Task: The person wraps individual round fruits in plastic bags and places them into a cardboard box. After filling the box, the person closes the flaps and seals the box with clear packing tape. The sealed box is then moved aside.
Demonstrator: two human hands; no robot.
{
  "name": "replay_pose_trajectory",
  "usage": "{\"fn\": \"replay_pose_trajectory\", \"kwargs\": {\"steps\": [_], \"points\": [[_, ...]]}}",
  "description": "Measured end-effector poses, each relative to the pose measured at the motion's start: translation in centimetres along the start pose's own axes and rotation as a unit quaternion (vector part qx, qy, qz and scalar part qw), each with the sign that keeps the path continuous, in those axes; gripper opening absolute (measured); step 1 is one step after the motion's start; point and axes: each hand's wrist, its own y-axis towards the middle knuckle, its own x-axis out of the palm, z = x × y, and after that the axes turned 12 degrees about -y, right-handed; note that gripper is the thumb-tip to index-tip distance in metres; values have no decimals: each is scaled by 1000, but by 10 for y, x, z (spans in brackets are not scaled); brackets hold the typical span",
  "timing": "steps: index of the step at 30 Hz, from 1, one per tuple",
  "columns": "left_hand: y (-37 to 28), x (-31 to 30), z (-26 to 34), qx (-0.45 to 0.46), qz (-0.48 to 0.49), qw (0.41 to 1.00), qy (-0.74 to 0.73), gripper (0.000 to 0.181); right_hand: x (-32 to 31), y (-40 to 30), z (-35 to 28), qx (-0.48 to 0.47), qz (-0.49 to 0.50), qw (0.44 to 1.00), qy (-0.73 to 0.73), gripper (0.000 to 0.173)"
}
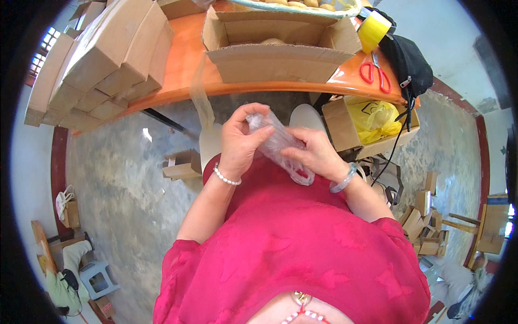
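Note:
A bunched clear plastic bag (279, 141) lies between my two hands, over my lap. My left hand (243, 139) grips its upper end between thumb and fingers. Lower down, my right hand (313, 152) holds the bag's side, and the looped handles hang below the fingers. Beyond the hands, an open cardboard box (279, 62) stands at the edge of the orange table (182, 77); a round brownish item shows inside it. Red-handled scissors (376, 73) and a roll of yellow tape (374, 30) are on the table to the right of the box.
Cardboard boxes (109, 52) are stacked at the table's left. A black bag (408, 65) sits at its right edge. Below are a box (344, 125) with a yellow plastic bag (376, 121) and a small open box (184, 164). A basket (344, 12) of round items stands at the back.

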Motion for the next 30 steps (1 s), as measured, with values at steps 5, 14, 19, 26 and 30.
{"fn": "replay_pose_trajectory", "kwargs": {"steps": [5, 14, 19, 26, 30], "points": [[0, -15, 12, -30, 33, 999, 22, 43, -15, -3, 4, 136, 33, 966, 218, 16], [-2, 0, 29, 196, -5, 853, 483, 48, -26, -1, 23, 170, 114, 956, 213, 18], [-9, 49, 18, 262, -155, 760, 574, 54, -17, 3, 2, 148, 95, 945, 275, 23], [-1, 11, -2, 70, -12, 911, 407, 13, -49, -6, -5, 145, -62, 984, 79, 21], [4, -11, 8, -78, 103, 985, 114, 15, -43, -14, 17, 95, 7, 971, -219, 16]]}}
